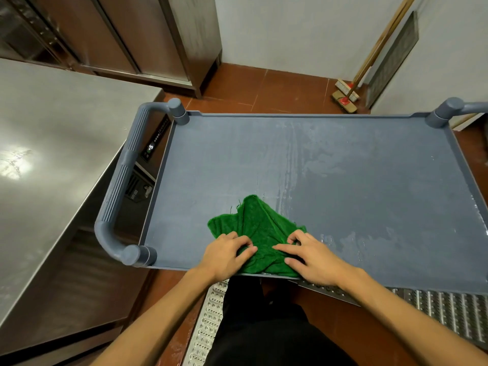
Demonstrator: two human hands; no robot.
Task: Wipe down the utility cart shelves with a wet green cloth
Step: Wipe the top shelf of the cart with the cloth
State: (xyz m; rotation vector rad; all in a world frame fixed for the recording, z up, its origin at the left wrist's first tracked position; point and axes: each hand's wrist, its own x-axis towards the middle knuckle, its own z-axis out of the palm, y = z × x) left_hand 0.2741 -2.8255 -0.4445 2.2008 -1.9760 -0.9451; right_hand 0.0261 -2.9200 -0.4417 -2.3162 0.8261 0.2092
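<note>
Far left: stainless steel counter, with a steel cabinet behind it against the wall. Just beside the counter's edge is the grey ribbed left cart handle; a lit control panel shows in the gap between handle and shelf. The grey top shelf of the utility cart has a dry, dull left part and wet streaks and patches on the right half. The green cloth lies crumpled on the shelf at the near edge, left of centre. Left hand is on the cloth's near left part, fingers curled, thumb and fingertips pinching a fold. Right hand is on its near right part: index finger straight along the fabric, other fingers bent into it, thumb on the near edge. A perforated metal floor grate runs below the cart. Back right: two brooms and a framed panel lean on the white wall. Right cart handle is cut off by the frame.
</note>
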